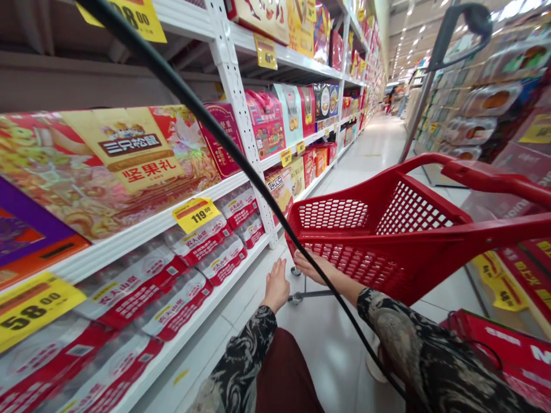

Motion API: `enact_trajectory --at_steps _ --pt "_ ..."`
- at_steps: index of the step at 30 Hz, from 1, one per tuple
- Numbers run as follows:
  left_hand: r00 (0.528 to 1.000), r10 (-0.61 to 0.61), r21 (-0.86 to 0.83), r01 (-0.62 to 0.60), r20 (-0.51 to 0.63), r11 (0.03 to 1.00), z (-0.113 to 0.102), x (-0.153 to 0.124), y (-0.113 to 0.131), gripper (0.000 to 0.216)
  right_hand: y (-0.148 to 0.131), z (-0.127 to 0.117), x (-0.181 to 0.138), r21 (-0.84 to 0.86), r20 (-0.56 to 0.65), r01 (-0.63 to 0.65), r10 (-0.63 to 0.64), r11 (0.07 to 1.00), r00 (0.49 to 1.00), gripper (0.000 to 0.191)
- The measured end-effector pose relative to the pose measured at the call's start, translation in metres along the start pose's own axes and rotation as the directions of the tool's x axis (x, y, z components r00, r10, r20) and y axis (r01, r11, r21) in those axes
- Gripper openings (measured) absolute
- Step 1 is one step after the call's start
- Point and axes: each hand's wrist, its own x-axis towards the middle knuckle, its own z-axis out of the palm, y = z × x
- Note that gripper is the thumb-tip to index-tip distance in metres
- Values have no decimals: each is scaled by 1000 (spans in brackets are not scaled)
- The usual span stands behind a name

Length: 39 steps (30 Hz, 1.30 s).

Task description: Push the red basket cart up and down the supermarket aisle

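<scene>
In the head view, the left hand (278, 285) is at 6 o'clock, just below the middle, empty, its fingers stretched out and gripping nothing. The right hand (318, 269) is towards 5 o'clock, its fingers straight and unclenched, close against the near lower end of a red shopping cart (387, 246); whether they touch it, I cannot tell. The cart stands between 3 and 4 o'clock, its long handle at 3. A black cord (236, 160) slants from between 10 and 11 o'clock to near 5, crossing in front of the right hand. At 9 o'clock runs a white shelf (142, 236), with a large nut gift box (144, 166) on it; packs of bottles (178, 301) sit underneath, towards 8. A red box (508, 350) lies at 4 o'clock.
</scene>
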Motion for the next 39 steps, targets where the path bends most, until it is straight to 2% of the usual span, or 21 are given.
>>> enact_trajectory --at_steps 3,7,9,11,16,18,20,22,24,26,28,30,34,36,39 --pt "1000 0 -20 0 -13 1000 9 1 11 77 -4 -11 -19 10 -3 -15 15 1000 1000 28" --pt "998 19 -1 -20 -65 1000 19 3 27 78 5 -57 -12 -78 -181 -119 103 990 978 34" --pt "996 41 25 -39 -81 999 23 2 37 78 11 -72 -7 -112 -234 -170 140 979 962 35" --pt "995 71 61 -66 -71 996 27 -1 47 75 14 -73 -12 -117 -206 -174 147 978 967 33" --pt "990 143 165 -142 8 976 33 -14 63 73 -1 -38 -57 -77 35 -151 154 985 987 24" --pt "989 148 192 -150 24 970 36 -17 64 75 -6 -34 -71 -56 80 -170 175 984 981 23" --pt "990 138 216 -140 23 966 39 -18 66 75 -7 -46 -73 -35 54 -179 180 983 982 26" --pt "991 130 230 -129 10 965 42 -18 69 74 -4 -68 -64 -34 -29 -176 175 984 984 32" --pt "990 144 239 -139 -4 961 45 -16 75 71 2 -91 -51 -65 -132 -218 208 974 969 33" --pt "982 188 247 -180 -12 952 50 -15 81 68 9 -104 -43 -86 -167 -269 252 959 953 32" --pt "968 250 255 -238 -14 937 54 -14 88 67 14 -105 -48 -96 -124 -286 274 953 954 31" --pt "956 292 260 -278 -14 924 59 -15 93 67 12 -96 -65 -96 -36 -293 291 951 956 30" --pt "950 312 269 -298 -8 916 65 -20 99 66 -7 -75 -107 -96 104 -361 370 928 923 26" --pt "949 315 273 -301 -7 914 67 -21 101 66 -13 -75 -117 -89 106 -378 386 922 916 25" --pt "949 314 273 -303 0 913 70 -22 105 67 -11 -88 -110 -71 5 -359 360 931 933 29"
